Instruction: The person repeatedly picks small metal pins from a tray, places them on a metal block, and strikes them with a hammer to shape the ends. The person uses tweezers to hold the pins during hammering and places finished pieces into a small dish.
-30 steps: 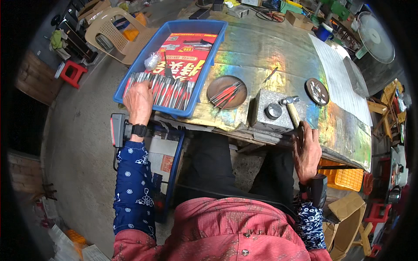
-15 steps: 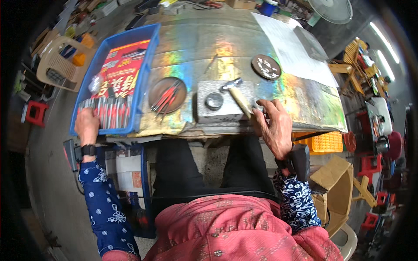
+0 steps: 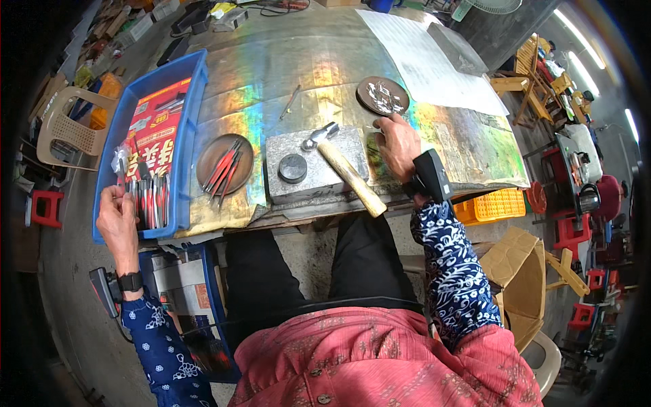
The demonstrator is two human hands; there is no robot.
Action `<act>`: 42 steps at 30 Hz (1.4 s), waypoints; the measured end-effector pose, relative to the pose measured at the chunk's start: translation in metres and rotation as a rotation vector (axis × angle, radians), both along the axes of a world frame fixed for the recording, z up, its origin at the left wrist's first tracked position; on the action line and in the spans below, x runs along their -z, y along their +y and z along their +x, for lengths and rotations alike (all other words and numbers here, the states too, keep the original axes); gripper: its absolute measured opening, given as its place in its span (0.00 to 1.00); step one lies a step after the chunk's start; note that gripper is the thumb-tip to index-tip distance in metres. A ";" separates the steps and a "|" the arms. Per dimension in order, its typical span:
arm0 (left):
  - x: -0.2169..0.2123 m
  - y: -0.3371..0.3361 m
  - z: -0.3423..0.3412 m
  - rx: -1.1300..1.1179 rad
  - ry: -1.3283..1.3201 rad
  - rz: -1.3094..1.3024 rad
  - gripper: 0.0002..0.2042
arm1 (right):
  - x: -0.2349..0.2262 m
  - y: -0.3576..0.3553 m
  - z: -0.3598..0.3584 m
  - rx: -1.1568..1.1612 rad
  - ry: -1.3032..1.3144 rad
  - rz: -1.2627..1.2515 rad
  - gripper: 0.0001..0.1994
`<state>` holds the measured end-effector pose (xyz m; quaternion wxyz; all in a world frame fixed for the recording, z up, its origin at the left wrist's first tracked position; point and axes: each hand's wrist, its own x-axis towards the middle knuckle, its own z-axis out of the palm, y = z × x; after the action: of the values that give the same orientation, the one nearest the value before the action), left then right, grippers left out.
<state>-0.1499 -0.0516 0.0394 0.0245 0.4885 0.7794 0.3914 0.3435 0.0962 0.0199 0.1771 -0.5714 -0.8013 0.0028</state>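
My left hand (image 3: pixel 116 220) is at the near left corner of a blue plastic tray (image 3: pixel 196 88), thumb and fingers pinched on a slender metal tool (image 3: pixel 121 173). Beside it stands a row of similar slender red-and-silver tools (image 3: pixel 153 201). My right hand (image 3: pixel 399 146) is at the near edge of a round brown dish (image 3: pixel 366 104) holding small white pieces (image 3: pixel 388 102). Its fingers are curled together; what they hold, if anything, is hidden. A hammer (image 3: pixel 346 173) rests on a metal block (image 3: pixel 302 139), handle jutting over the front edge. A round dark disc (image 3: pixel 292 168) sits on the block.
A brown dish (image 3: pixel 207 159) of red-handled tools stands between tray and block. One thin tool (image 3: pixel 290 102) lies farther back. White paper (image 3: pixel 407 57) covers the far right. A yellow crate (image 3: pixel 491 205) and a cardboard box (image 3: pixel 515 271) are at the right, below the table.
My right hand has moved from beside the hammer handle's end out to the dish of white pieces. My left hand has drawn back slightly from the tool row. The whole view has shifted.
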 end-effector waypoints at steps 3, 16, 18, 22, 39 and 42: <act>-0.011 -0.001 0.026 0.154 -0.219 0.088 0.11 | 0.012 0.014 -0.002 -0.025 -0.041 0.028 0.08; -0.021 0.014 0.121 0.502 -0.575 0.127 0.11 | 0.020 0.041 -0.021 -0.131 -0.404 0.089 0.04; -0.025 0.015 0.135 0.503 -0.604 0.092 0.10 | 0.020 0.044 -0.024 -0.117 -0.159 0.027 0.04; -0.027 0.014 0.157 0.531 -0.745 0.071 0.08 | 0.010 0.032 -0.018 -0.042 -0.335 0.089 0.03; -0.021 0.009 0.207 0.697 -1.321 0.036 0.08 | -0.066 -0.102 -0.052 -0.124 0.646 -0.076 0.03; -0.022 0.006 0.212 0.724 -1.389 0.066 0.07 | -0.069 -0.115 -0.064 -0.227 0.697 -0.096 0.03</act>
<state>0.0625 -0.0454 0.0617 0.6179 0.3558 0.3658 0.5982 0.2798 -0.0192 0.0892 0.4110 -0.4513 -0.7501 0.2545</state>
